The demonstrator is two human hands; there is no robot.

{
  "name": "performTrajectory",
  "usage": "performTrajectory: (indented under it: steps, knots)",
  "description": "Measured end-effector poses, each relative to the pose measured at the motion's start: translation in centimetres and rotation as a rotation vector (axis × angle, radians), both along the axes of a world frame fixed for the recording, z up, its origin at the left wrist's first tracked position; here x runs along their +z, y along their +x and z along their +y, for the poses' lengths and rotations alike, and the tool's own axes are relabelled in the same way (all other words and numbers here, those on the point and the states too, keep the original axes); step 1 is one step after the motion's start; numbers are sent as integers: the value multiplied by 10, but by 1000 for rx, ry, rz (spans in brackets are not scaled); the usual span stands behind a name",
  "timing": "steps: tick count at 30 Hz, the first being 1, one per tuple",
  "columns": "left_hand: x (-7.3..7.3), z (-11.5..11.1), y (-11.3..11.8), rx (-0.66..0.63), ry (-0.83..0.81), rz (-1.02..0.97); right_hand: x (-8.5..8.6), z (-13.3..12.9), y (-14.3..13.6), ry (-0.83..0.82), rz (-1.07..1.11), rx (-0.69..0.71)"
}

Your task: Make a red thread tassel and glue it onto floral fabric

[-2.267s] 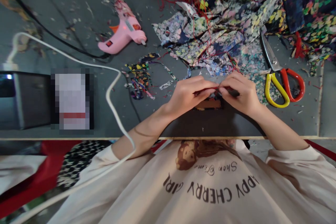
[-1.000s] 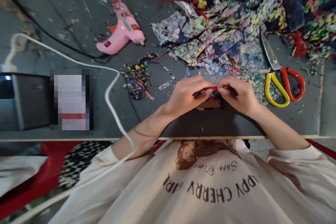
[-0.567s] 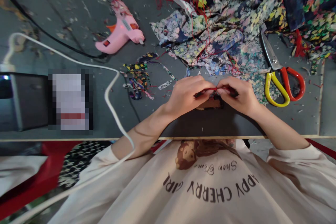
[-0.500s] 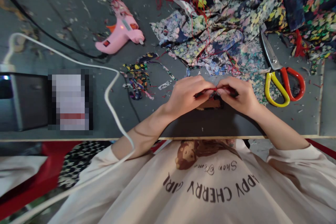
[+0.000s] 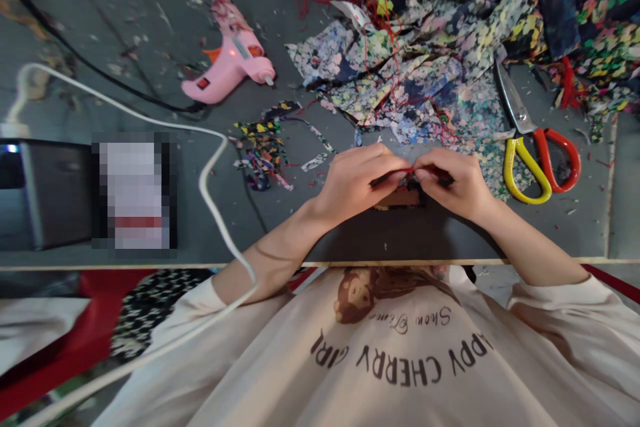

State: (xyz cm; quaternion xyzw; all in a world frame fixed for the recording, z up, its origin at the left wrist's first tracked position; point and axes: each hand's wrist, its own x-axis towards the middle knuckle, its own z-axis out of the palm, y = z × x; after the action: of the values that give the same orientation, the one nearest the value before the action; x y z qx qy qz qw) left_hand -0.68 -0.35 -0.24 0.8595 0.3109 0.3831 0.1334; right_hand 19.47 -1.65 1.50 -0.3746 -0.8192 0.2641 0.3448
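Both hands meet near the table's front edge, fingertips almost touching. Between them runs a short bit of red string (image 5: 411, 171). My left hand (image 5: 363, 177) pinches it from the left, fingers closed. From the other side my right hand (image 5: 453, 180) pinches it too, thumb against forefinger. Most of the string is hidden inside the fingers. Below the hands a small brown flat piece (image 5: 400, 198) lies on the table. Just beyond them spreads a heap of floral fabric (image 5: 415, 73) with red threads over it.
Scissors (image 5: 525, 127) with one yellow and one red handle lie to the right. A pink glue gun (image 5: 233, 67) rests at the back left. Fabric scraps (image 5: 263, 153) sit left of the hands. A white cable (image 5: 210, 193) crosses my left forearm. A dark box (image 5: 60, 193) stands far left.
The fingertips of my right hand have shifted very slightly on the red string. Everything else looks the same.
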Motion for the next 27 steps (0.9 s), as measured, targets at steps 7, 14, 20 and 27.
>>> performTrajectory:
  steps: [7,14,20,27]
  knots:
    - [-4,0,0,1,23,-25,0,0,-1,-11,7,4]
    - [-2,-1,-1,10,-2,-4,0,0,-2,-27,18,0]
    - [3,-1,0,-1,-39,12,-2,0,-3,-18,34,-12]
    - [4,-1,-1,7,-92,47,-3,0,-1,-26,37,3]
